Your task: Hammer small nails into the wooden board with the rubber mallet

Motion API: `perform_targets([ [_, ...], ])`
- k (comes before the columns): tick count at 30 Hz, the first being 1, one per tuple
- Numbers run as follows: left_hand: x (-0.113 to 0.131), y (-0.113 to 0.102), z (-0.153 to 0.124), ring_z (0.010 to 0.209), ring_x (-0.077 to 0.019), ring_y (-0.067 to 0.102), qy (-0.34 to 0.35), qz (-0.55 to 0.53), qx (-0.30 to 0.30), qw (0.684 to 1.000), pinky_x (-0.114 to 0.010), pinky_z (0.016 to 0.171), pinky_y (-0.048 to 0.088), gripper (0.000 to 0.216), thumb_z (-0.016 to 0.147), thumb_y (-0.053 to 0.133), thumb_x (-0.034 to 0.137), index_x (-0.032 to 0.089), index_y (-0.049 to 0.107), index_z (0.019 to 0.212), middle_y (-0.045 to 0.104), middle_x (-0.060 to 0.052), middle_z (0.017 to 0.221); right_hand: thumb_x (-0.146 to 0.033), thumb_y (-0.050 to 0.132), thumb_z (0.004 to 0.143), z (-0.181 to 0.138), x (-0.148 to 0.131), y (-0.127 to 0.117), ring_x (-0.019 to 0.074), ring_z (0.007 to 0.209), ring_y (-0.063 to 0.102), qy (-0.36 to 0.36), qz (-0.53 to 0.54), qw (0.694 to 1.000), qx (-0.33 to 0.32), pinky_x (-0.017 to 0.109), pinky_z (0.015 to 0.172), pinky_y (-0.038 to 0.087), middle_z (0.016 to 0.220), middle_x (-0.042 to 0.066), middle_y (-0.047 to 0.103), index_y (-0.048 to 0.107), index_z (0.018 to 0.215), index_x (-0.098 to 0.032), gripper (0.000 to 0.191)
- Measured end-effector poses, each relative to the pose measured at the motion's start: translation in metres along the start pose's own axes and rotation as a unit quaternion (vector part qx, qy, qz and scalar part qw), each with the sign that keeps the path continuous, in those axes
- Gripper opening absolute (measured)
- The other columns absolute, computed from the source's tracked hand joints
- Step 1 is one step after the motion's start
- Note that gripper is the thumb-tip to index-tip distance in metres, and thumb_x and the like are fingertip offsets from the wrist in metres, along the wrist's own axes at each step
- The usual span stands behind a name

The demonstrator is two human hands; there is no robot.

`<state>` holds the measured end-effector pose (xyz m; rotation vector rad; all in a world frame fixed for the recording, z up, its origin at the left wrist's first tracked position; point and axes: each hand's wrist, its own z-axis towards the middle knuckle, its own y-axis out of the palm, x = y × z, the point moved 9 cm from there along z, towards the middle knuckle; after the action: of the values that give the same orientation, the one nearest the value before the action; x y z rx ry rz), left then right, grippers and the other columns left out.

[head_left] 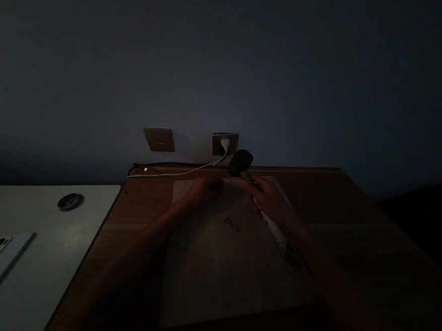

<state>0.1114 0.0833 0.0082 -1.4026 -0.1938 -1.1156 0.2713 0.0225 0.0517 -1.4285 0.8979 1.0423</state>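
My right hand is wrapped round the handle of a mallet, close below its dark rounded head. The light handle slants down toward me under my forearm. My left hand is at the far edge of a pale board, fingers closed. Whatever it may hold is lost in the dark. Between the two hands, nearer to me, a few small metal screws or nails lie on the board.
The board lies on a wooden table against a wall. A white plug sits in a socket, its cable running left. On the left, a white surface bears a round dark lid-like object. The light is very dim.
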Motion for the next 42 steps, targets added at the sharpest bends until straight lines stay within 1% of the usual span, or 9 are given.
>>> perform_targets([
  [7, 0.003, 0.008, 0.003, 0.084, -0.0179, 0.07, 0.027, 0.007, -0.044, 0.999, -0.027, 0.079, 0.052, 0.016, 0.085, 0.063, 0.021, 0.016, 0.073, 0.096, 0.076, -0.004, 0.092, -0.057, 0.056, 0.086, -0.007, 0.011, 0.001, 0.0078, 0.033, 0.04, 0.016, 0.016, 1.0, -0.015, 0.021, 0.03, 0.031, 0.054, -0.01, 0.045, 0.05, 0.082, -0.024, 0.034],
  [14, 0.01, 0.013, 0.001, 0.09, -0.0197, 0.07, 0.057, 0.022, -0.07, 0.996, -0.029, 0.083, 0.051, 0.02, 0.087, 0.061, 0.024, 0.017, 0.074, 0.1, 0.076, -0.006, 0.1, -0.052, 0.055, 0.088, -0.011, 0.028, -0.001, 0.0087, 0.034, 0.042, 0.041, -0.03, 0.997, -0.057, 0.021, 0.029, 0.034, 0.054, -0.01, 0.045, 0.052, 0.088, -0.023, 0.029],
  [18, 0.01, 0.012, 0.002, 0.088, -0.0195, 0.07, 0.045, 0.011, -0.061, 0.997, -0.029, 0.082, 0.052, 0.019, 0.086, 0.06, 0.019, 0.016, 0.072, 0.1, 0.076, -0.006, 0.097, -0.05, 0.056, 0.088, -0.01, 0.033, 0.004, 0.0096, 0.034, 0.042, 0.045, -0.057, 0.993, -0.089, 0.02, 0.029, 0.034, 0.049, -0.01, 0.045, 0.054, 0.087, -0.022, 0.028],
  [20, 0.008, 0.01, 0.002, 0.086, -0.0195, 0.071, 0.034, 0.007, -0.049, 0.998, -0.029, 0.08, 0.053, 0.023, 0.085, 0.061, 0.019, 0.017, 0.07, 0.105, 0.076, -0.005, 0.097, -0.051, 0.057, 0.087, -0.011, 0.034, 0.005, 0.0097, 0.033, 0.043, 0.054, -0.058, 0.992, -0.094, 0.02, 0.029, 0.034, 0.049, -0.01, 0.047, 0.055, 0.089, -0.022, 0.029],
  [27, 0.002, 0.009, 0.0, 0.094, -0.0221, 0.073, 0.015, -0.025, -0.033, 0.999, -0.031, 0.08, 0.056, 0.054, 0.08, 0.069, 0.02, 0.017, 0.054, 0.132, 0.075, -0.008, 0.108, -0.049, 0.057, 0.09, -0.017, 0.033, 0.015, 0.0112, 0.032, 0.044, 0.054, -0.052, 0.991, -0.107, 0.022, 0.029, 0.036, 0.046, -0.009, 0.048, 0.06, 0.094, -0.023, 0.027],
  [31, 0.001, 0.007, 0.002, 0.107, -0.0265, 0.071, 0.026, -0.004, -0.017, 1.0, -0.035, 0.089, 0.055, 0.067, 0.077, 0.074, 0.024, 0.017, 0.049, 0.139, 0.072, -0.011, 0.122, -0.047, 0.056, 0.092, -0.017, 0.038, 0.02, 0.0115, 0.033, 0.045, 0.046, -0.057, 0.992, -0.104, 0.022, 0.03, 0.035, 0.048, -0.009, 0.049, 0.061, 0.1, -0.024, 0.025],
  [33, -0.001, 0.008, 0.003, 0.11, -0.027, 0.07, 0.02, -0.005, -0.014, 1.0, -0.035, 0.091, 0.055, 0.065, 0.078, 0.073, 0.025, 0.017, 0.05, 0.138, 0.071, -0.011, 0.124, -0.046, 0.056, 0.092, -0.017, 0.039, 0.021, 0.0115, 0.033, 0.045, 0.046, -0.053, 0.993, -0.098, 0.022, 0.031, 0.035, 0.049, -0.009, 0.048, 0.061, 0.1, -0.024, 0.025],
  [36, -0.006, 0.007, 0.004, 0.103, -0.0261, 0.072, -0.006, -0.007, -0.01, 1.0, -0.034, 0.086, 0.056, 0.058, 0.08, 0.071, 0.026, 0.018, 0.052, 0.134, 0.073, -0.01, 0.118, -0.046, 0.056, 0.092, -0.017, 0.036, 0.022, 0.0118, 0.034, 0.046, 0.044, -0.056, 0.993, -0.091, 0.022, 0.032, 0.035, 0.048, -0.009, 0.048, 0.061, 0.103, -0.023, 0.026],
  [42, -0.003, 0.003, 0.002, 0.104, -0.0264, 0.072, -0.008, -0.008, 0.001, 1.0, -0.034, 0.088, 0.055, 0.062, 0.079, 0.073, 0.026, 0.02, 0.05, 0.137, 0.074, -0.009, 0.117, -0.044, 0.056, 0.091, -0.021, 0.028, 0.025, 0.0121, 0.033, 0.045, 0.049, -0.078, 0.992, -0.091, 0.023, 0.032, 0.034, 0.046, -0.009, 0.048, 0.062, 0.101, -0.023, 0.025],
])
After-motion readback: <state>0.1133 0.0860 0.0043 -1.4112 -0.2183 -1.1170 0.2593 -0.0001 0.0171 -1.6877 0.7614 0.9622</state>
